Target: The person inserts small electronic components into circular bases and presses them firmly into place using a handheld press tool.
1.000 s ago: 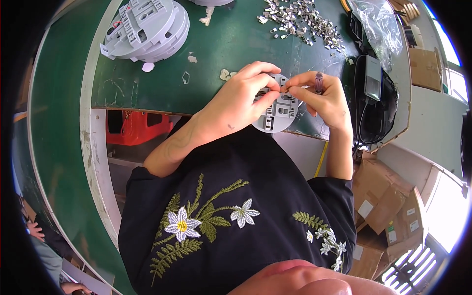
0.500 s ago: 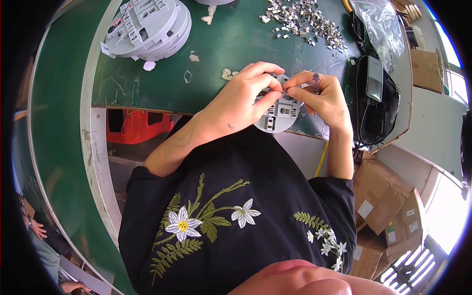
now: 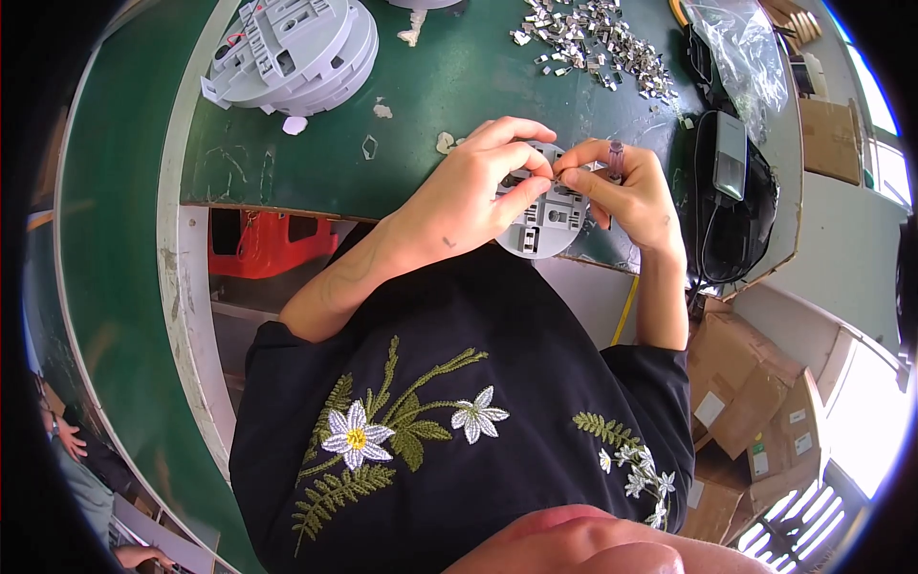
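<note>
A round grey plastic base (image 3: 545, 234) with molded slots lies at the table's near edge, partly covered by my hands. My left hand (image 3: 488, 177) reaches over its left side, thumb and fingertips pinched above it. My right hand (image 3: 622, 191), with a ring-like purple band (image 3: 616, 153) on its index finger, pinches at the same spot from the right. The fingertips of both hands meet over the upper part of the base. Whatever lies between them is too small and covered to make out.
Small metal clips (image 3: 598, 48) lie scattered at the far right of the green table (image 3: 316, 167). Stacked grey round bases (image 3: 306, 57) stand far left. A black bag (image 3: 751, 215) with a dark device (image 3: 730, 158) and clear plastic wrapping (image 3: 741, 48) are at the right. A red stool (image 3: 268, 247) stands below.
Both hands keep nearly the same pinch over the base, with only tiny finger movement. The whole view has shifted slightly.
</note>
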Demonstrator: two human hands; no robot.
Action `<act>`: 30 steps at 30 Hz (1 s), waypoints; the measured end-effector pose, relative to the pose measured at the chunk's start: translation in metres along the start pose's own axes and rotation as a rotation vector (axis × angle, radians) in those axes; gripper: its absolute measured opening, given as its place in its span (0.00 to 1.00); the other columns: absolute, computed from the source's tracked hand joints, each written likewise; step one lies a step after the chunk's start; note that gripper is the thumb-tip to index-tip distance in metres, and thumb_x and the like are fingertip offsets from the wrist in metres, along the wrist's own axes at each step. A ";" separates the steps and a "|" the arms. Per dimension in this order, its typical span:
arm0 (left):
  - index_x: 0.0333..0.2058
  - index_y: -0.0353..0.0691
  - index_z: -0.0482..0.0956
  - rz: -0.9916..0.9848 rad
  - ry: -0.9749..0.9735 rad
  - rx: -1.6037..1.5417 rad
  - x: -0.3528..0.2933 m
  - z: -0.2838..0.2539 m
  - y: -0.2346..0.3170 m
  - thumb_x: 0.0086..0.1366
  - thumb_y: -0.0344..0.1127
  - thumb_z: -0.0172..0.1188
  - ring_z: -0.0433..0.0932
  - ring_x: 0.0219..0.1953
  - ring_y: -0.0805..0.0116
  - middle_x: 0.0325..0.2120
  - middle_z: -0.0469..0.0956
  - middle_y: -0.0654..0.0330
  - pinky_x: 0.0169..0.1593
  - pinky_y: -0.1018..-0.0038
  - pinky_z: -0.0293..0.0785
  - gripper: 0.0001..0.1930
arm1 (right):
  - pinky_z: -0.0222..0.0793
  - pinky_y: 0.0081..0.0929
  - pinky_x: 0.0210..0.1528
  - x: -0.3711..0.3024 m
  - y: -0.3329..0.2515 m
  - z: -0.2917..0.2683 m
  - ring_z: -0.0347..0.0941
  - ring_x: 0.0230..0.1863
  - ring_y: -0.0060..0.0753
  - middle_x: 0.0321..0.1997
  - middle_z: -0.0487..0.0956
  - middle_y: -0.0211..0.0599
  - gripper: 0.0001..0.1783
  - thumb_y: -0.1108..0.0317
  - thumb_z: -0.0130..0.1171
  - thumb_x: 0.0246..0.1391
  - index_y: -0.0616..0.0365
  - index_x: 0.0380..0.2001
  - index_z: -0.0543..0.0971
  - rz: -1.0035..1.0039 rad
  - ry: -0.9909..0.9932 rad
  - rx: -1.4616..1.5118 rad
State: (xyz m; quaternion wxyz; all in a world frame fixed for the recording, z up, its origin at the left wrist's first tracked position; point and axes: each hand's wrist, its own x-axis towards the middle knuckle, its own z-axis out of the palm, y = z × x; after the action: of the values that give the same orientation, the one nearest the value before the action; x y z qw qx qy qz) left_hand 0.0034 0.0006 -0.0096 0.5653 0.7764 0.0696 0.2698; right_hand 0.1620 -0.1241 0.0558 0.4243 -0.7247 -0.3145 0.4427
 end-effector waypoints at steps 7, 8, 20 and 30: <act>0.34 0.33 0.81 0.028 0.031 0.117 0.000 -0.004 0.004 0.60 0.23 0.61 0.75 0.44 0.67 0.50 0.76 0.59 0.44 0.76 0.70 0.04 | 0.59 0.11 0.21 -0.013 0.000 0.023 0.66 0.20 0.15 0.29 0.78 0.30 0.06 0.79 0.62 0.53 0.62 0.35 0.81 -0.088 0.133 -0.228; 0.34 0.32 0.81 0.004 0.033 0.088 -0.001 -0.005 0.005 0.59 0.23 0.61 0.75 0.44 0.67 0.50 0.77 0.59 0.44 0.77 0.70 0.04 | 0.59 0.12 0.23 -0.013 0.003 0.025 0.66 0.22 0.16 0.30 0.78 0.30 0.06 0.79 0.61 0.53 0.62 0.35 0.81 -0.168 0.142 -0.293; 0.33 0.30 0.83 -0.125 0.017 -0.037 -0.003 -0.013 0.007 0.58 0.22 0.60 0.76 0.40 0.68 0.46 0.79 0.59 0.40 0.79 0.70 0.05 | 0.65 0.20 0.31 -0.018 0.015 0.043 0.70 0.28 0.27 0.35 0.77 0.33 0.09 0.84 0.59 0.51 0.64 0.36 0.78 -0.493 0.240 -0.616; 0.32 0.30 0.83 -0.048 0.046 -0.051 -0.005 -0.012 -0.001 0.57 0.21 0.61 0.77 0.41 0.67 0.46 0.79 0.58 0.44 0.77 0.73 0.05 | 0.67 0.22 0.31 -0.020 0.015 0.050 0.70 0.27 0.31 0.34 0.77 0.34 0.11 0.84 0.61 0.48 0.64 0.37 0.79 -0.520 0.274 -0.680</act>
State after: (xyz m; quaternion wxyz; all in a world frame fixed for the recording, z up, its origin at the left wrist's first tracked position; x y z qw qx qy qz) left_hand -0.0065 0.0089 -0.0092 0.5893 0.7536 0.0945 0.2756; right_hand 0.1096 -0.1307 0.0373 0.2969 -0.7717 -0.5546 0.0929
